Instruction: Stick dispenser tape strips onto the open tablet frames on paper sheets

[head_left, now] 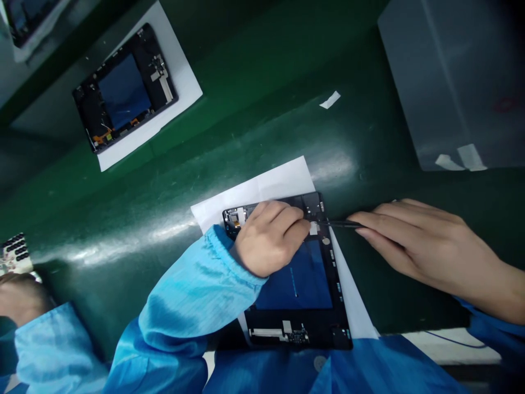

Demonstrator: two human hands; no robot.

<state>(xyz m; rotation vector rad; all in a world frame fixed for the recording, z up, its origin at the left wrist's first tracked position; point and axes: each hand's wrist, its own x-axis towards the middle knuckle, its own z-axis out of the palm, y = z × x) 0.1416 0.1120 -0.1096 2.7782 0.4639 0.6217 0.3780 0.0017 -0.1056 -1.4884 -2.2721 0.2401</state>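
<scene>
An opened tablet (pixel 293 316) with a dark frame and a blue battery (pixel 311 282) lies at the front edge of the table. My left hand (pixel 273 238) rests over its upper part, fingers curled and pressed together; whatever they pinch is hidden. Close to those fingertips is a small white sticker (pixel 314 229). From the right, my right hand (pixel 426 241) grips dark tweezers (pixel 342 224) between thumb and fingers. Their tips reach over the tablet's right edge beside the sticker. Under the tablet lies white paper (pixel 262 186).
Another opened tablet (pixel 84 112) lies on white paper at the upper left of the green table (pixel 254 131). A grey sheet (pixel 455 82) with tape covers the upper right. One white scrap (pixel 330 99) lies between. Another person's hand (pixel 24 298) is at the far left.
</scene>
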